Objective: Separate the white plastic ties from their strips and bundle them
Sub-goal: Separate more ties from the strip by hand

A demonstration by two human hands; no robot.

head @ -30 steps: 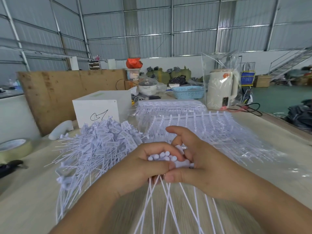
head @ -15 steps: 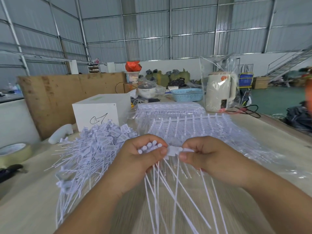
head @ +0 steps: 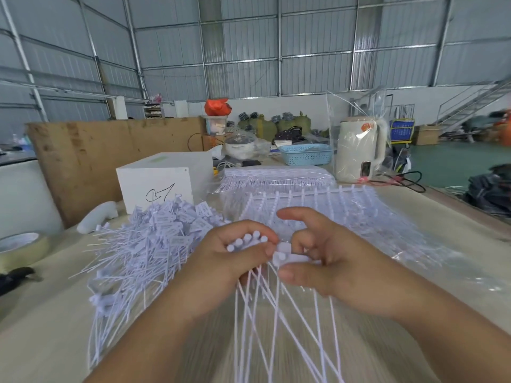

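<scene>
No words or numbers can be read; the white box (head: pixel 163 181) bears only a black hand-drawn scribble, and the kettle's orange sticker (head: pixel 366 128) is too blurred.

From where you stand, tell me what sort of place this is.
Probably a warehouse or small workshop used for packing by hand. Corrugated metal walls rise high on steel framing, green sacks are stacked at the back, and a long worktable holds a heap of white plastic ties.

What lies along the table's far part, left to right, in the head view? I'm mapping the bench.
Tape roll → white box → blue basket → kettle.
</scene>
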